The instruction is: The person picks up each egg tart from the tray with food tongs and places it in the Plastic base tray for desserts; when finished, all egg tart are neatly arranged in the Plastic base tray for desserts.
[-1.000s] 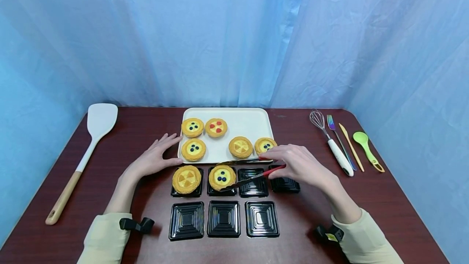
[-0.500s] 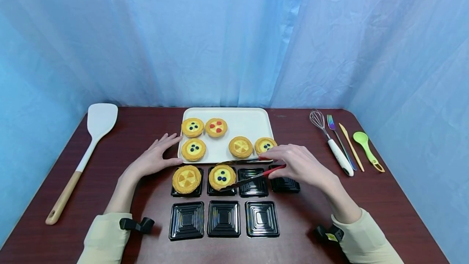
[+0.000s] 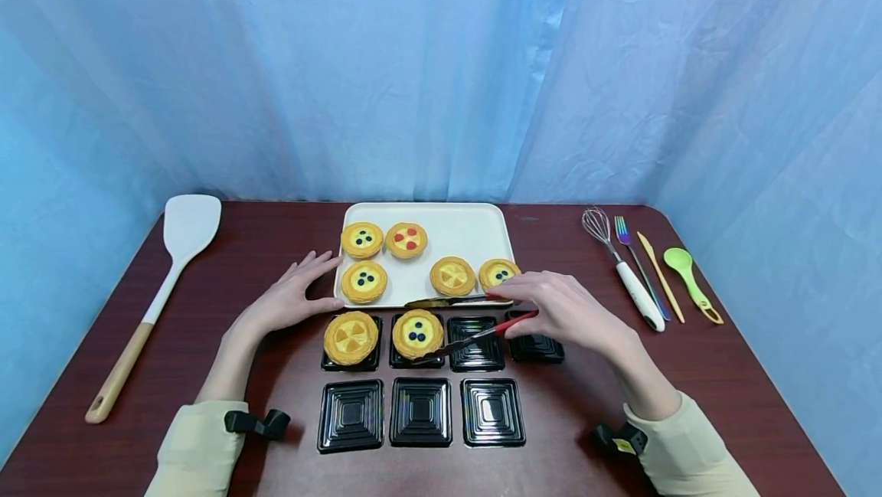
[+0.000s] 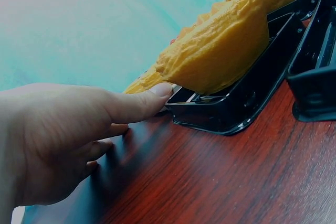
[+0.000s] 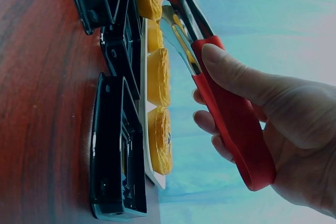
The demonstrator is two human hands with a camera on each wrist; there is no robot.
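My right hand (image 3: 561, 305) holds red-handled metal tongs (image 3: 475, 338), its thumb on one red grip in the right wrist view. The tong arms stand spread on either side of a blueberry-topped egg tart (image 3: 417, 334), which sits on a small black square tray (image 3: 432, 362). A second tart, with yellow wedges on top (image 3: 351, 338), rests on the black tray to its left. My left hand (image 3: 292, 294) lies with extended fingers at the left edge of the white tray (image 3: 468, 225), its thumb by the near corner. Several tarts lie on that tray, one with red pieces (image 3: 406, 240).
Several more black trays (image 3: 422, 411) stand in two rows nearer me. A white spatula (image 3: 192, 225) with a wooden handle lies at left. On the right are a whisk (image 3: 637, 294), a fork (image 3: 623, 231), a knife (image 3: 658, 271) and a green spoon (image 3: 682, 261). A curtain hangs behind.
The tongs have spread slightly; their far arm has shifted away from the blueberry tart's edge. Both hands stay in nearly the same place, and the tart has not visibly moved.
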